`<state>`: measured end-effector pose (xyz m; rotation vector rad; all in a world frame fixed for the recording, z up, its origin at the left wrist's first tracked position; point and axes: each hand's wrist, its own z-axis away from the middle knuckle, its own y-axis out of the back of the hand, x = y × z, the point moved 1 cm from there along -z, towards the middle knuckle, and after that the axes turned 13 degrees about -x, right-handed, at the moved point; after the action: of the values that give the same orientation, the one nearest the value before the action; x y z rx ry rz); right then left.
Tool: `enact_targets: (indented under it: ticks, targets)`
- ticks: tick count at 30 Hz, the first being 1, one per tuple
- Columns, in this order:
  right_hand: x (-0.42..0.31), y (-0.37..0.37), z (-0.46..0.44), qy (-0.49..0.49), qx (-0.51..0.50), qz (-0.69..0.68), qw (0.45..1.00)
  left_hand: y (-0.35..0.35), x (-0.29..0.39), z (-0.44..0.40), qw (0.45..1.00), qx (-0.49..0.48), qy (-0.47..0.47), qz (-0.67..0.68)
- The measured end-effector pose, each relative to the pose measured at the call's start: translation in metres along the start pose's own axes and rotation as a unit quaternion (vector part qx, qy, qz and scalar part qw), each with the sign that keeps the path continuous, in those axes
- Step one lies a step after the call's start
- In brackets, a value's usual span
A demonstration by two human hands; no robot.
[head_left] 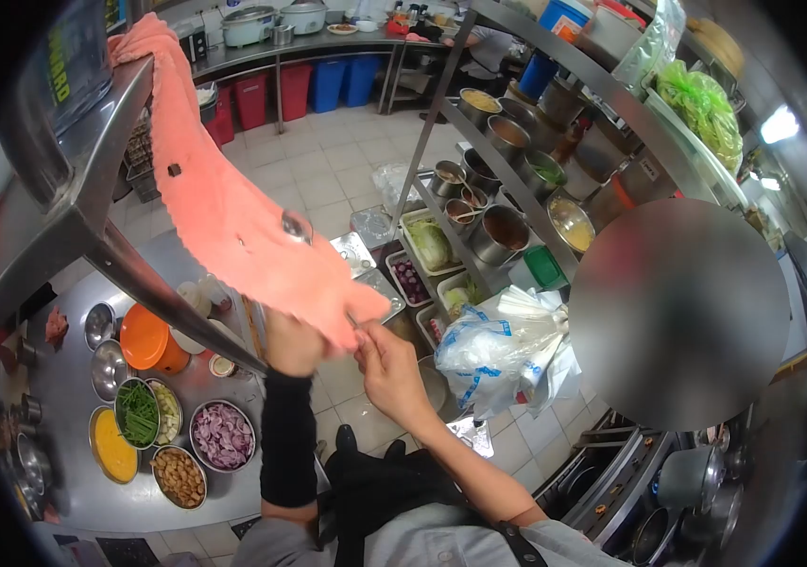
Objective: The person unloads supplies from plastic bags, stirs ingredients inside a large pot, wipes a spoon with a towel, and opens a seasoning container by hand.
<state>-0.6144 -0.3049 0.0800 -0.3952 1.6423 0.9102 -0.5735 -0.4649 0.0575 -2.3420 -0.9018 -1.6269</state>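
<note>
A pink cloth (224,194) hangs over the corner of the steel shelf frame (101,227) and stretches down to both my hands. My left hand (292,342), with a black sleeve on the forearm, is closed on the cloth's lower end; its fingers are partly hidden by the fabric. Close beside it, my right hand (390,370) pinches the cloth's lower corner between thumb and fingers. A small dark sliver shows at that pinch, too small to name. One dark square mark and a shiny round spot show on the cloth.
At left, a steel table (243,491) carries bowls of chopped onion (222,435), green pieces (139,414) and yellow liquid (115,444), plus an orange container (150,338). At right stand a rack with pots (501,234), a white plastic bag (493,354) and a stove (611,487).
</note>
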Motion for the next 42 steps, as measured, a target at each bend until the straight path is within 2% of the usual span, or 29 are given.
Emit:
enact_targets:
  ticks: [3,4,7,9,11,12,13,15,16,17,18,21,22,24,25,26,27,28,29,30,31,32,33,34,35,37,39,42]
  targets:
    - [-0.01,0.003,-0.011,0.065,0.021,-0.027,0.997,-0.023,0.021,0.013,0.998,0.045,-0.027,0.031]
    - [-0.013,0.001,-0.01,0.062,0.014,-0.006,0.998,-0.016,0.011,0.012,0.983,0.014,0.041,0.179]
    - [-0.018,-0.003,-0.003,0.05,-0.022,0.027,0.998,-0.002,-0.001,-0.004,0.997,0.042,-0.019,0.063]
    - [-0.016,-0.01,0.006,0.038,-0.063,0.001,0.997,0.025,-0.033,-0.019,0.993,0.008,-0.078,-0.086]
    - [-0.018,-0.01,0.016,0.003,-0.101,-0.001,0.995,0.037,-0.046,-0.032,0.999,0.037,-0.025,0.012]
    - [-0.018,-0.009,0.02,-0.015,-0.117,-0.002,0.993,0.038,-0.05,-0.036,0.999,0.047,-0.026,0.011]
    - [-0.017,-0.005,0.022,-0.003,-0.107,0.002,0.994,0.038,-0.052,-0.04,0.998,0.057,-0.027,0.009]
    - [-0.014,0.005,0.028,0.015,-0.074,0.006,0.997,0.034,-0.051,-0.041,0.99,0.058,-0.092,-0.092]
    - [-0.013,0.01,0.032,0.036,-0.066,0.015,0.997,0.043,-0.054,-0.04,0.955,-0.035,-0.133,-0.263]
    - [-0.012,0.014,0.037,0.054,-0.054,0.023,0.997,0.049,-0.058,-0.045,0.916,-0.076,-0.174,-0.352]
    - [-0.011,0.016,0.045,0.07,-0.038,0.031,0.996,0.052,-0.065,-0.045,0.897,-0.089,-0.186,-0.392]
    - [-0.001,0.027,0.078,0.068,-0.017,0.043,0.997,0.062,-0.095,-0.062,0.913,-0.067,-0.157,-0.371]
    - [0.013,0.033,0.093,0.041,-0.019,0.052,0.998,0.061,-0.11,-0.068,0.925,-0.06,-0.141,-0.347]
    - [0.034,0.06,0.139,0.02,0.065,0.053,0.996,0.046,-0.145,-0.078,0.955,-0.052,-0.09,-0.278]
    - [0.044,0.077,0.166,0.015,0.102,0.059,0.993,0.033,-0.166,-0.078,0.975,-0.043,-0.034,-0.214]
    - [0.066,0.093,0.196,0.039,0.18,0.009,0.983,0.016,-0.19,-0.07,0.99,-0.034,0.036,-0.135]
    - [0.078,0.113,0.231,0.001,0.215,-0.084,0.973,-0.003,-0.218,-0.057,0.992,-0.026,0.115,-0.039]
    - [0.088,0.13,0.268,-0.023,0.241,-0.18,0.953,-0.021,-0.249,-0.038,0.976,-0.049,0.201,0.061]
    - [0.1,0.141,0.306,0.012,0.307,-0.244,0.92,-0.041,-0.282,-0.011,0.936,-0.084,0.302,0.16]
    - [0.103,0.146,0.342,-0.001,0.387,-0.24,0.89,-0.061,-0.308,0.02,0.885,-0.123,0.385,0.232]
    - [0.113,0.151,0.383,0.037,0.446,-0.144,0.883,-0.076,-0.345,0.039,0.798,-0.242,0.437,0.339]
    - [0.113,0.152,0.421,0.0,0.517,-0.178,0.837,-0.146,-0.263,0.092,0.859,-0.173,0.45,0.169]
    - [0.108,0.152,0.458,-0.033,0.578,-0.189,0.793,-0.201,-0.182,0.126,0.829,-0.321,0.426,0.165]
    - [0.114,0.149,0.491,-0.063,0.629,-0.151,0.76,-0.25,-0.092,0.157,0.805,-0.402,0.388,0.2]
    - [0.112,0.145,0.521,-0.074,0.661,-0.136,0.734,-0.288,-0.035,0.173,0.769,-0.523,0.311,0.195]
    - [0.118,0.13,0.567,-0.069,0.717,-0.138,0.68,-0.346,0.051,0.205,0.67,-0.694,0.162,0.207]
    - [0.128,0.113,0.603,-0.035,0.766,-0.16,0.622,-0.38,0.13,0.231,0.576,-0.805,-0.046,0.132]
    - [0.128,0.081,0.639,0.038,0.825,-0.2,0.527,-0.427,0.159,0.268,0.457,-0.873,-0.119,0.117]
